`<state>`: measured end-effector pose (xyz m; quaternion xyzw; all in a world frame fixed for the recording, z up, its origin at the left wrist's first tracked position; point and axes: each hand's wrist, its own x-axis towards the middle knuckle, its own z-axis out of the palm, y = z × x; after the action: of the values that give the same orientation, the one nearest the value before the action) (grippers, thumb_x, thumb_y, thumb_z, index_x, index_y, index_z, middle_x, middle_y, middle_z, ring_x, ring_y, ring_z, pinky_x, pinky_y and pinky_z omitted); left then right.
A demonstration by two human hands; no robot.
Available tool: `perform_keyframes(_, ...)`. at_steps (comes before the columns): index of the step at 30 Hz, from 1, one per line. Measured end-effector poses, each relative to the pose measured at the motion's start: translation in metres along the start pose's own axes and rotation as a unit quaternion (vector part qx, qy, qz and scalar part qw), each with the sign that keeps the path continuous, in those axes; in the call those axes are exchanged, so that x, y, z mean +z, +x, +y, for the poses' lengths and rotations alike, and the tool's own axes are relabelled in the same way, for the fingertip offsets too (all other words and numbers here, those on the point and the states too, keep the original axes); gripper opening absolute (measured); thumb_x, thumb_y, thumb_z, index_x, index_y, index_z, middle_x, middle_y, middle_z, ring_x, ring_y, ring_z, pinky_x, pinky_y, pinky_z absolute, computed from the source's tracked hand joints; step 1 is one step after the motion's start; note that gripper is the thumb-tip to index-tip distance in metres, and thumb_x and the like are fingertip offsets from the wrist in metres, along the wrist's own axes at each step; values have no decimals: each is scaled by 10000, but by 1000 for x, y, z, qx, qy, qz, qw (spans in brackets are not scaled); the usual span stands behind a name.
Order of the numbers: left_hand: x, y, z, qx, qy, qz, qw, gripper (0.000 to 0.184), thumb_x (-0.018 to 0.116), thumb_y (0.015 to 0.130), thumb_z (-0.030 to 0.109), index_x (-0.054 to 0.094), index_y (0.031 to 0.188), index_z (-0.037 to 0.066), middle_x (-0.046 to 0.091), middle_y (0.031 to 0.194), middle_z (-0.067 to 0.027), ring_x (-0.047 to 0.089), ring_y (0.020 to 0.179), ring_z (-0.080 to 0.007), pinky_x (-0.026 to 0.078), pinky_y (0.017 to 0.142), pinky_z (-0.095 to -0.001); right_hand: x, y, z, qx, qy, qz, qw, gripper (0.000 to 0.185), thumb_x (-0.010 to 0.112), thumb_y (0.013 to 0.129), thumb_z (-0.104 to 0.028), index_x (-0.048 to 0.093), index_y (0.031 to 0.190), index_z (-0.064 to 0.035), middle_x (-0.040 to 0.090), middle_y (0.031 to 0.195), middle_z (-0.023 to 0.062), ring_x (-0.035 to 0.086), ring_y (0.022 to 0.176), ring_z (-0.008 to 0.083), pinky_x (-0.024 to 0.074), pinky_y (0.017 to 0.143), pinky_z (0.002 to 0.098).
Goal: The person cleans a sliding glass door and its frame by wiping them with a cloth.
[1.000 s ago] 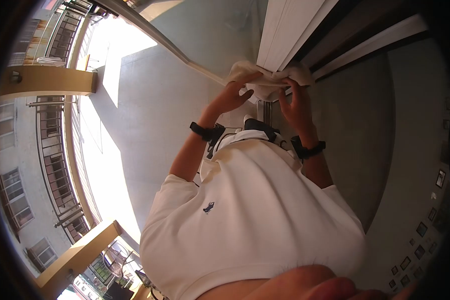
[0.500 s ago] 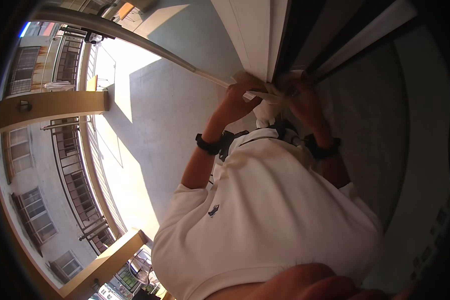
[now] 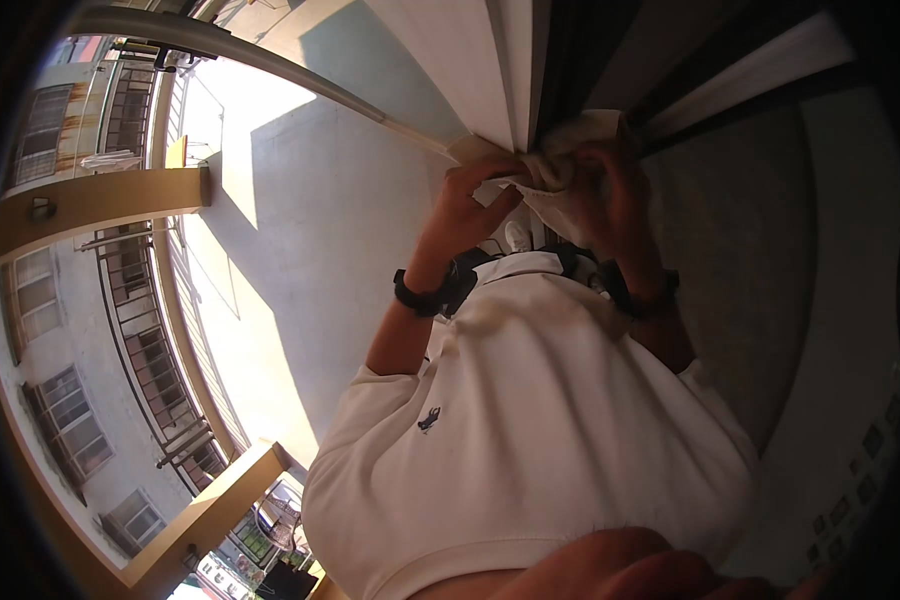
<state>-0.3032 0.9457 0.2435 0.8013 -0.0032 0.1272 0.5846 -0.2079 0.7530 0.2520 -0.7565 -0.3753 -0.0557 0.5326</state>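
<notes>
A pale cloth (image 3: 548,172) is bunched against the lower end of a white vertical frame (image 3: 500,70), near the top centre of the head view. My left hand (image 3: 470,205) is closed on the cloth's left part, with the thumb below it. On the other side my right hand (image 3: 610,195) has its fingers bent round the cloth's right part, in shadow. Between the two hands the cloth looks twisted, and a loose part hangs down. Each wrist has a black band.
A glass panel with a long metal rail (image 3: 270,70) runs to the upper left. Dark and white frame strips (image 3: 760,75) stand at the upper right. Beyond the sunlit floor (image 3: 300,230) are a railing and a building. A white shoe (image 3: 516,236) shows below the cloth.
The cloth was spread wider round the frame and is now bunched and twisted between my hands. My fingers have closed round it, and the view has shifted.
</notes>
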Motion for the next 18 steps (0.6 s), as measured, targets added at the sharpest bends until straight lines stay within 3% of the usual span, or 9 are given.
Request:
perform_keyframes(2, 7, -2, -22, 15, 36, -11, 999, 247, 685, 808, -10, 667, 1054, 7, 703, 1023, -126, 681, 933, -239, 515, 859, -322, 8, 0, 20, -14, -24, 2, 1000, 286, 637, 810, -89, 605, 1091, -47, 633, 1003, 164, 637, 886, 340, 514, 771, 395)
perform_keyframes(4, 15, -9, -55, -46, 59, -32, 997, 230, 679, 821, 16, 671, 1051, 13, 700, 1039, -129, 677, 938, -259, 512, 860, -327, 16, -7, 38, 119, -47, -157, 979, 272, 648, 800, -98, 628, 1064, -37, 642, 1001, 162, 645, 847, 330, 518, 776, 403)
perform_keyframes(5, 19, -15, -76, -109, 79, -56, 989, 216, 674, 834, 42, 674, 1049, 19, 696, 1054, -132, 672, 943, -278, 509, 861, -332, 21, -15, 48, 118, -46, -159, 979, 272, 648, 800, -98, 628, 1064, -37, 642, 1001, 162, 645, 847, 330, 518, 776, 403)
perform_keyframes(7, 19, -19, -103, -87, 91, -62, 990, 215, 663, 846, 72, 674, 1056, 23, 697, 1060, -135, 671, 947, -296, 512, 859, -342, 32, -26, 63, -7, -127, -225, 966, 246, 680, 807, -145, 650, 1022, -27, 655, 955, 152, 645, 820, 327, 521, 771, 406)
perform_keyframes(11, 10, -21, -86, -57, 114, -24, 992, 258, 670, 815, 26, 665, 1073, 16, 701, 1057, -140, 678, 963, -269, 515, 875, -347, 30, -29, 44, 37, -129, -264, 955, 264, 704, 820, -202, 652, 1019, -37, 659, 940, 141, 635, 855, 331, 512, 801, 410)
perform_keyframes(13, 0, -9, -61, -52, 83, -23, 995, 269, 671, 798, 5, 663, 1067, 7, 704, 1051, -140, 679, 977, -245, 513, 882, -339, 20, -11, 31, -62, -134, -181, 972, 317, 732, 821, -231, 634, 1068, -58, 665, 949, 110, 625, 896, 299, 493, 818, 396)
perform_keyframes(14, -3, -8, -50, 10, 74, 33, 997, 276, 663, 772, -5, 666, 1048, 12, 709, 998, -140, 693, 940, -255, 525, 841, -334, 15, -11, 23, -64, -136, -181, 972, 317, 732, 821, -231, 634, 1068, -58, 665, 949, 110, 625, 896, 299, 493, 818, 396)
perform_keyframes(16, -10, -4, -21, 105, 54, 141, 983, 311, 650, 722, -33, 657, 1029, 13, 712, 933, -138, 709, 888, -249, 539, 784, -319, 3, -18, -3, 83, -54, -44, 994, 381, 765, 802, -239, 610, 1105, -67, 657, 964, 88, 606, 914, 272, 472, 828, 394)
perform_keyframes(18, -19, 8, -1, 205, 72, 229, 949, 373, 654, 681, -73, 615, 1043, 4, 698, 940, -135, 705, 845, -239, 541, 748, -301, -12, -2, -30, 12, -108, 53, 993, 404, 780, 787, -239, 603, 1105, -64, 649, 974, 89, 598, 909, 268, 467, 820, 392)
